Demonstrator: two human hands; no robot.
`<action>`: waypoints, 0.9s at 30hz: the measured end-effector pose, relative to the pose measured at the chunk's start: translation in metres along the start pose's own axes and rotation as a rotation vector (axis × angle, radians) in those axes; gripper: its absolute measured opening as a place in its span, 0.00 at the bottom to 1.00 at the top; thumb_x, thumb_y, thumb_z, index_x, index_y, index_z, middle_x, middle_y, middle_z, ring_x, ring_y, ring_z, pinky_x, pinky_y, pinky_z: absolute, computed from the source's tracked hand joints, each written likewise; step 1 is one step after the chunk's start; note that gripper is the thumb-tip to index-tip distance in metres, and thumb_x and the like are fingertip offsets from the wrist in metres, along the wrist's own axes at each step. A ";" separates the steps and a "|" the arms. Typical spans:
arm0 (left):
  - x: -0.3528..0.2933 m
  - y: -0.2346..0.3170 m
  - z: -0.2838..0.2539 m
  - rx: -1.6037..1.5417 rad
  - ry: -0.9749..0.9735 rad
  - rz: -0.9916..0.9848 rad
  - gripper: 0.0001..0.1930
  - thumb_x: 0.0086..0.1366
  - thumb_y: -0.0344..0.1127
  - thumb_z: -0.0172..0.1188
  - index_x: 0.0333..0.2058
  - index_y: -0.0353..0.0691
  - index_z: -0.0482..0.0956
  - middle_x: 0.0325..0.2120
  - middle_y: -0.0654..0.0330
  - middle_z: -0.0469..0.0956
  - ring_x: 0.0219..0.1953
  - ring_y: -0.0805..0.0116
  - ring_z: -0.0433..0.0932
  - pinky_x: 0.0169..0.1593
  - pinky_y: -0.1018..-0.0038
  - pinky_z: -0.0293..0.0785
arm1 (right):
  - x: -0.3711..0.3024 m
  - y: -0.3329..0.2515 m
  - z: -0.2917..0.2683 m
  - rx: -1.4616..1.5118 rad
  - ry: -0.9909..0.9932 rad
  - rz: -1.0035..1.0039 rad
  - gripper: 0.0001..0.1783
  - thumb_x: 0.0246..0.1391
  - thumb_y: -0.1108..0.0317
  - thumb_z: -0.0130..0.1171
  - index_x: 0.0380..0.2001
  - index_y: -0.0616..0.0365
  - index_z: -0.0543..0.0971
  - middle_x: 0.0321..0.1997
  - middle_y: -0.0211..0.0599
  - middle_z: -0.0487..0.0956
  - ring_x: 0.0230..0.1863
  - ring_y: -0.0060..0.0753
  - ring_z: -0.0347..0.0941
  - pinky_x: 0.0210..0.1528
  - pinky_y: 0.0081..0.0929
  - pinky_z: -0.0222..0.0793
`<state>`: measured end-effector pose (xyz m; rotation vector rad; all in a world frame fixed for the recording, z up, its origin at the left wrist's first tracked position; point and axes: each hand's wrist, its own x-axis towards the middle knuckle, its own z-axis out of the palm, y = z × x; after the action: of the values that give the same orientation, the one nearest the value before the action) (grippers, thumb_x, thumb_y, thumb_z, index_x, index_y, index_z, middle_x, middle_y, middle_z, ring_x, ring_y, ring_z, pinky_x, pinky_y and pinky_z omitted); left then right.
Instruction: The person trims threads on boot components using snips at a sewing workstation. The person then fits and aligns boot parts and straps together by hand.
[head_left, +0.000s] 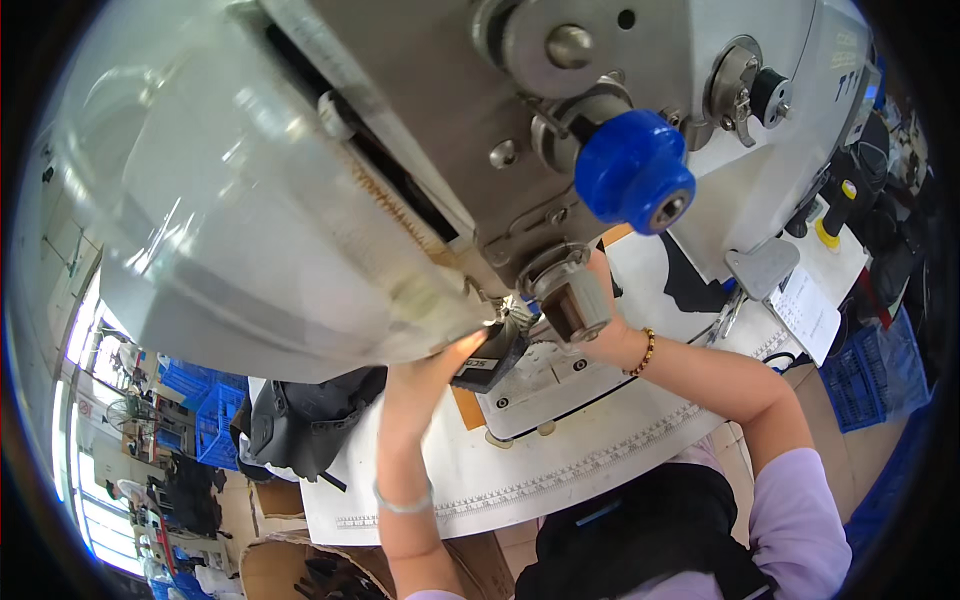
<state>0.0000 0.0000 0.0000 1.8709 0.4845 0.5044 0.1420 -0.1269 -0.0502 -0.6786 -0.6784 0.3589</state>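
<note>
A large sewing machine (420,100) with a blue knob (630,165) fills the upper middle. Under its head, by the needle area, lies a small black piece with a pale printed label (485,370). My left hand (430,375) grips this black piece from its left side, with some fingers hidden behind the machine's translucent cover (240,240). On the other side my right hand (615,340) reaches in close to the needle area. Machine parts in front of it hide its fingers, so its grip does not show.
The white table (400,495) has a ruler strip along its curved near edge. Black bags or pieces (310,415) are heaped at left. At right lie a paper sheet (805,310), scissors (785,360) and a thread cone (835,215); a blue crate (855,380) stands beyond.
</note>
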 end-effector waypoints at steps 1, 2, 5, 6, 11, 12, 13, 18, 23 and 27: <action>-0.015 0.005 0.012 0.163 0.220 0.097 0.27 0.46 0.29 0.68 0.46 0.31 0.70 0.43 0.50 0.72 0.41 0.58 0.70 0.47 0.69 0.63 | 0.001 -0.004 0.000 0.052 0.059 0.100 0.07 0.53 0.73 0.55 0.36 0.62 0.74 0.33 0.24 0.74 0.34 0.11 0.66 0.37 0.13 0.62; -0.033 -0.006 0.015 0.422 0.441 0.417 0.25 0.45 0.28 0.68 0.44 0.32 0.72 0.41 0.51 0.72 0.41 0.58 0.70 0.46 0.69 0.63 | 0.001 -0.004 0.004 0.113 0.114 0.200 0.06 0.53 0.73 0.54 0.35 0.62 0.74 0.32 0.23 0.73 0.33 0.10 0.65 0.36 0.13 0.61; -0.059 0.012 0.026 0.790 0.383 0.893 0.21 0.46 0.28 0.66 0.41 0.35 0.74 0.39 0.54 0.72 0.43 0.56 0.71 0.47 0.65 0.64 | -0.001 0.008 0.024 0.060 0.128 0.086 0.06 0.53 0.74 0.54 0.35 0.62 0.74 0.32 0.22 0.73 0.32 0.10 0.64 0.35 0.13 0.61; -0.054 0.009 0.037 0.823 0.356 0.887 0.21 0.47 0.28 0.66 0.42 0.35 0.74 0.38 0.55 0.72 0.42 0.57 0.71 0.46 0.66 0.65 | -0.001 0.006 0.021 0.015 0.097 0.059 0.06 0.53 0.74 0.54 0.34 0.62 0.74 0.31 0.23 0.73 0.32 0.09 0.64 0.33 0.13 0.61; -0.027 -0.019 0.040 0.756 0.442 1.027 0.18 0.49 0.30 0.67 0.41 0.37 0.77 0.36 0.59 0.72 0.37 0.62 0.72 0.42 0.71 0.66 | 0.001 0.005 0.019 0.006 0.117 0.064 0.05 0.52 0.74 0.54 0.32 0.63 0.75 0.30 0.24 0.74 0.30 0.09 0.64 0.31 0.12 0.61; -0.024 -0.022 0.041 0.727 0.487 1.038 0.18 0.47 0.31 0.70 0.39 0.38 0.78 0.33 0.61 0.73 0.35 0.64 0.72 0.39 0.72 0.67 | 0.001 0.004 0.020 0.017 0.134 0.074 0.04 0.52 0.74 0.54 0.32 0.63 0.75 0.30 0.24 0.74 0.30 0.09 0.64 0.31 0.13 0.61; -0.021 -0.024 0.041 0.728 0.484 1.039 0.18 0.47 0.31 0.70 0.39 0.38 0.78 0.33 0.61 0.73 0.35 0.64 0.72 0.39 0.72 0.67 | 0.001 0.004 0.020 0.027 0.151 0.082 0.04 0.51 0.74 0.54 0.31 0.63 0.75 0.29 0.24 0.74 0.30 0.09 0.64 0.30 0.13 0.61; -0.011 -0.032 0.036 0.769 0.542 1.244 0.16 0.44 0.31 0.72 0.34 0.40 0.81 0.31 0.65 0.74 0.33 0.68 0.74 0.35 0.75 0.67 | 0.001 0.000 0.022 0.032 0.149 0.083 0.04 0.52 0.72 0.55 0.31 0.62 0.75 0.28 0.23 0.74 0.28 0.08 0.63 0.29 0.12 0.60; -0.012 -0.034 0.036 0.754 0.567 1.300 0.16 0.44 0.30 0.73 0.34 0.41 0.81 0.30 0.66 0.75 0.34 0.70 0.75 0.34 0.77 0.67 | 0.003 0.002 0.013 -0.083 0.075 0.131 0.05 0.53 0.70 0.56 0.30 0.60 0.74 0.24 0.19 0.71 0.23 0.06 0.59 0.24 0.10 0.55; -0.010 -0.033 0.036 0.751 0.561 1.339 0.14 0.45 0.31 0.72 0.34 0.40 0.81 0.29 0.66 0.76 0.33 0.71 0.74 0.33 0.78 0.67 | -0.002 0.004 0.013 -0.056 0.110 0.130 0.04 0.54 0.69 0.55 0.30 0.58 0.74 0.21 0.18 0.70 0.16 0.06 0.57 0.15 0.11 0.49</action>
<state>0.0086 -0.0224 -0.0442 2.5975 -0.4089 1.9678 0.1314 -0.1188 -0.0461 -0.7926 -0.5430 0.4204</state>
